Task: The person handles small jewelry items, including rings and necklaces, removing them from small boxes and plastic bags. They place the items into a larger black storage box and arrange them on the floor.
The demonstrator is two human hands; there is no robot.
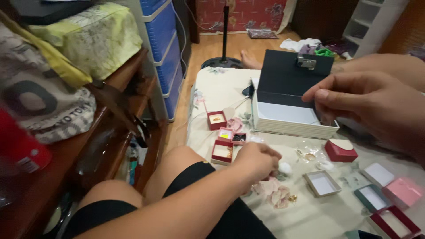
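Spread over a pale floral cloth (305, 217) on the wooden floor, small open jewellery boxes lie within easy reach. From the head view, the left hand (256, 160) is curled shut over a small white ball (285, 167), while the right hand (367, 104) pinches narrowly above the large open dark-lidded box (287, 97); what it holds is unclear.

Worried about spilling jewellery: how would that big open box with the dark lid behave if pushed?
The open box looks light, rigid card, so it would probably slide on the cloth. Its raised lid might tip it backward.
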